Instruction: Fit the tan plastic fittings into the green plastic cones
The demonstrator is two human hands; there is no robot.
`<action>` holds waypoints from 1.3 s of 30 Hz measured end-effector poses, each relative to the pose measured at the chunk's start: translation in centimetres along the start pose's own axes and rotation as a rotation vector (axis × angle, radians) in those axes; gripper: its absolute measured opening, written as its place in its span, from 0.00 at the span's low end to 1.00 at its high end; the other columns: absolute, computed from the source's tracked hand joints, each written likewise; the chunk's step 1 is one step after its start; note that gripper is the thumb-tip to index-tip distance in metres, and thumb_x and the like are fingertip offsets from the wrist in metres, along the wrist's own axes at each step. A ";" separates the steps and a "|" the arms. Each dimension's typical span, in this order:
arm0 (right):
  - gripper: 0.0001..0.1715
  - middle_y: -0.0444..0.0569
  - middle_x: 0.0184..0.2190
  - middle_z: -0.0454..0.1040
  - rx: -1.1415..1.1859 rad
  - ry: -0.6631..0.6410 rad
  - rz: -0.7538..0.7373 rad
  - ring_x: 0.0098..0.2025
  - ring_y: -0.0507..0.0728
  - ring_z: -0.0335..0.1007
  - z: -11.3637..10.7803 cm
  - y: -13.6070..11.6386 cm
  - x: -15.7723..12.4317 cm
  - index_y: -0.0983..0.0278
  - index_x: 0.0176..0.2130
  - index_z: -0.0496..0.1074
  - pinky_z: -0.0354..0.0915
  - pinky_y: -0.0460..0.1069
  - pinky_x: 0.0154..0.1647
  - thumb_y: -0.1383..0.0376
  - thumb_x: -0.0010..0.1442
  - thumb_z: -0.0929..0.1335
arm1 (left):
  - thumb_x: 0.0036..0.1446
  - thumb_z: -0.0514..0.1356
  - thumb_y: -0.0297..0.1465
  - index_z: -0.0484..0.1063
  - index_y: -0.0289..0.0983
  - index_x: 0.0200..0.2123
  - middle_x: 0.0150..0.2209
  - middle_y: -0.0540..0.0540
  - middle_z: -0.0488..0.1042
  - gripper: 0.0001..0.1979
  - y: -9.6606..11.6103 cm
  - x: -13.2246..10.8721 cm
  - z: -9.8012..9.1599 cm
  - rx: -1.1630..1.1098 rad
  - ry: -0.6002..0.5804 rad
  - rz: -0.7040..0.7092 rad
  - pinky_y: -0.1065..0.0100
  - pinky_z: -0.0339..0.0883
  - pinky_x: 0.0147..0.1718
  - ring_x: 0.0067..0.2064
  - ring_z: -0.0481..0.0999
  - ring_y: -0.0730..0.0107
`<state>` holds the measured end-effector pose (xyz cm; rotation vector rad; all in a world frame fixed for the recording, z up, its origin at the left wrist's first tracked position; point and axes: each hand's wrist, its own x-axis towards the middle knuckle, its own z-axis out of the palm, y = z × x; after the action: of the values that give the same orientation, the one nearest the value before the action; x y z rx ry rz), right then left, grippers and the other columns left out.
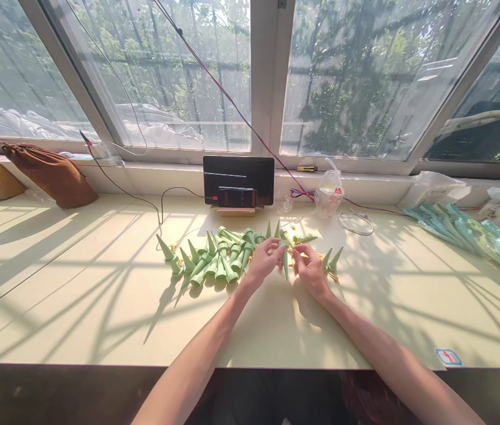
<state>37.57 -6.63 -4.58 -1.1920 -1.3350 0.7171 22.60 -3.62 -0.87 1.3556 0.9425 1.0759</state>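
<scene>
My left hand (268, 258) is closed on a green plastic watering spike (286, 265), its pointed end turned down toward me. Close beside it, my right hand (310, 268) pinches at the spike's upper end; a small yellow piece seems to be between its fingertips, though the fingers partly hide it. Left of my hands lies a pile of similar green spikes (221, 268), some upright and others on their sides. Two more green spikes (333, 260) stand to the right of my right hand. Small yellow pieces (293, 226) are scattered behind my hands.
A dark tablet (238, 168) with a phone (234, 198) before it stands at the windowsill. Toward the right are a plastic cup in a bag (329, 192), a coiled cable (356, 223) and teal wrapped items (466, 233). A brown pouch (50, 174) sits at the left.
</scene>
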 end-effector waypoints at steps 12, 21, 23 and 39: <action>0.18 0.46 0.31 0.73 -0.008 -0.018 -0.012 0.19 0.51 0.66 0.0 0.0 -0.1 0.61 0.38 0.68 0.64 0.48 0.21 0.49 0.62 0.67 | 0.52 0.67 0.47 0.73 0.35 0.38 0.33 0.45 0.74 0.22 -0.2 0.2 -0.1 -0.082 0.021 -0.025 0.69 0.72 0.25 0.26 0.73 0.74; 0.19 0.47 0.29 0.74 -0.042 -0.037 -0.004 0.21 0.53 0.66 -0.2 -0.2 0.0 0.62 0.37 0.68 0.64 0.49 0.23 0.49 0.63 0.66 | 0.54 0.64 0.47 0.71 0.35 0.39 0.32 0.46 0.73 0.21 -0.5 0.2 -0.1 -0.005 0.027 0.000 0.72 0.70 0.22 0.23 0.72 0.76; 0.18 0.46 0.28 0.73 -0.045 -0.042 -0.006 0.21 0.53 0.66 -0.3 -0.2 0.0 0.62 0.37 0.68 0.63 0.49 0.23 0.49 0.63 0.66 | 0.55 0.64 0.47 0.71 0.36 0.40 0.33 0.46 0.73 0.20 -0.4 0.1 -0.2 0.023 0.018 0.018 0.72 0.70 0.21 0.23 0.71 0.76; 0.19 0.41 0.20 0.64 -0.075 -0.057 -0.008 0.21 0.53 0.61 -0.4 -0.4 -0.1 0.60 0.32 0.65 0.60 0.48 0.23 0.49 0.65 0.64 | 0.58 0.62 0.44 0.71 0.38 0.45 0.40 0.44 0.74 0.18 -0.5 0.1 -0.3 0.117 -0.011 0.057 0.73 0.70 0.23 0.25 0.72 0.77</action>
<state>37.87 -6.91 -4.15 -1.2328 -1.4240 0.7057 22.35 -3.36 -1.35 1.4905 0.9770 1.0690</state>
